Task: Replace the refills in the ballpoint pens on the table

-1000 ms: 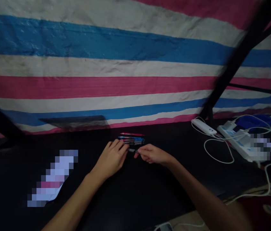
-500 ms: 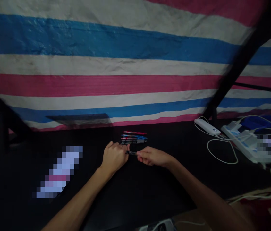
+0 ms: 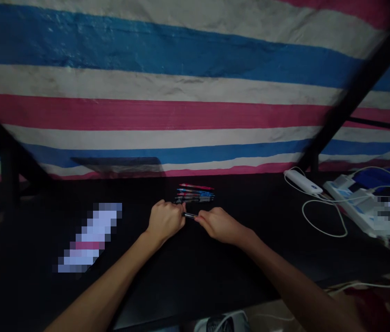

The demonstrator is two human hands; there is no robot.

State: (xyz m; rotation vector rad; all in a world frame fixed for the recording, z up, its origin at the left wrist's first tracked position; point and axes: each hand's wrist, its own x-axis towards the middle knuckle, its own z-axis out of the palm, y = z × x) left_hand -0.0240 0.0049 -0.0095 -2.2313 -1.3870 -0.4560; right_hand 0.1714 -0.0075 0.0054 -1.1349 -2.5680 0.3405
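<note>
A dark pen (image 3: 190, 215) with a clear section spans the gap between my two hands, above the black table (image 3: 188, 267). My left hand (image 3: 167, 220) is closed around its left end, knuckles up. The fingers of my right hand (image 3: 219, 223) pinch its right end. Just beyond my hands, several pens lie side by side on the table: a red pen (image 3: 196, 186) farthest back, a blue pen (image 3: 195, 191) in front of it, and darker pens (image 3: 195, 199) nearest my hands. My fingers hide the tips of the held pen.
A blurred-out bright object (image 3: 91, 240) lies at the left. On the right are a white power bank (image 3: 303, 181), a white power strip (image 3: 352, 207) and looping cables (image 3: 324, 235). Striped sheeting (image 3: 167, 115) hangs behind the table between dark slanted posts (image 3: 347, 101).
My right hand has turned, with its fingers now more curled over the pen's right end. Both hands still hold the pen. The view has shifted slightly.
</note>
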